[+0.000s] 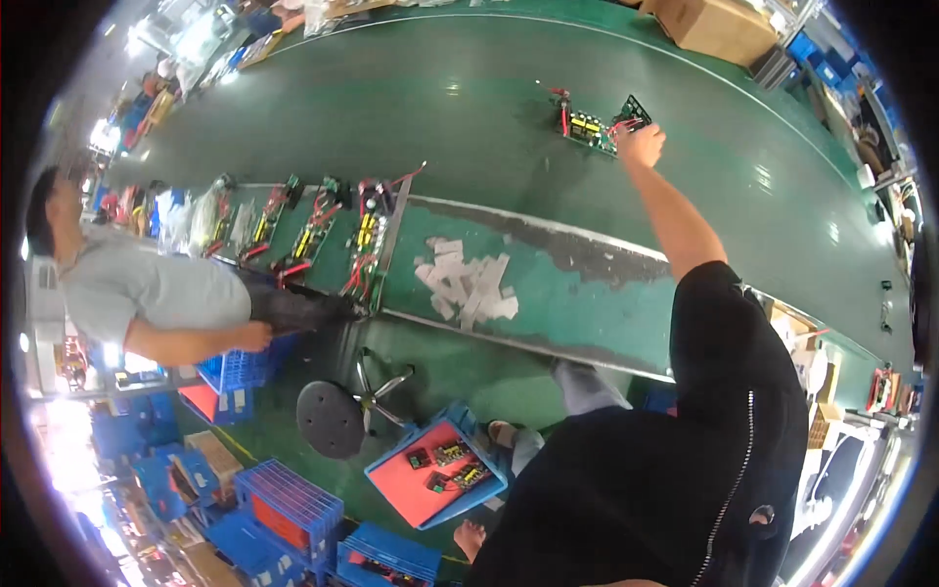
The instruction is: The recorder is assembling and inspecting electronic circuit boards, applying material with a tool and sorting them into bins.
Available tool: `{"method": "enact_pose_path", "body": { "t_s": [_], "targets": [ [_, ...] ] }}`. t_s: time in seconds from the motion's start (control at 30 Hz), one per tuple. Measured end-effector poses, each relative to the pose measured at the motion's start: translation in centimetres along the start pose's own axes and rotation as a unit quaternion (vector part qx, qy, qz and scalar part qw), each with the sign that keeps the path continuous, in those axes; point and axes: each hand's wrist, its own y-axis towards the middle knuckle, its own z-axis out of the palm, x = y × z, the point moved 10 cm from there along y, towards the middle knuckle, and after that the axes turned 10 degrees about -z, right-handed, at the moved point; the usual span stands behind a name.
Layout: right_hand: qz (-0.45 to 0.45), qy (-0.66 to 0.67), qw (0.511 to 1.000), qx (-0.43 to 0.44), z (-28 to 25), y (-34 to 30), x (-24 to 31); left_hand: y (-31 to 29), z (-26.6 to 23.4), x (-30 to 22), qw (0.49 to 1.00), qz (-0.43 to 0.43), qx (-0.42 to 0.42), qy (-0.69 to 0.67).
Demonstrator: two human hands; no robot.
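Note:
My right hand (pixel 641 147) reaches far out, its fingers closed at the right end of a green circuit board (pixel 587 128) with yellow parts and red wires. A dark upright panel (pixel 634 110) stands at that end, just beyond the fingers. What the fingertips pinch exactly is hidden by the hand. The board is over the broad green surface. My left hand (pixel 469 539) hangs low beside my body, near a blue crate (pixel 383 474). Its fingers look curled, and nothing shows in them.
On the left, a co-worker in grey (pixel 166 298) stands by a bench with several similar boards (pixel 367 230). Pale paper pieces (pixel 469 284) lie on the bench strip before me. A round stool (pixel 331 419) and blue crates (pixel 293 494) stand on the floor; the nearer crate holds boards on red lining.

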Motion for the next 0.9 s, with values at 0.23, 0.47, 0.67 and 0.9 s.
{"method": "enact_pose_path", "body": {
  "t_s": [0.23, 0.47, 0.67, 0.9],
  "targets": [
    [-0.089, -0.067, 0.959, 0.259, 7.3, 12.4, -3.9, -1.2, -0.3, -8.9, 0.966, 0.084, 0.031, 0.243],
    [-0.063, 0.057, 0.954, 0.286, 4.7, 8.1, -5.7, 3.1, -2.2, -20.0, 0.885, 0.223, -0.012, 0.409],
    [-0.13, 0.12, 0.971, 0.163, -10.3, -1.5, -0.1, 1.2, 0.4, -45.4, 0.903, 0.419, -0.009, 0.097],
    [0.172, 0.363, 0.914, 0.048, -20.1, -19.1, -14.8, -14.9, 21.3, -57.8, 0.772, 0.098, 0.612, -0.14]
  ]
}}
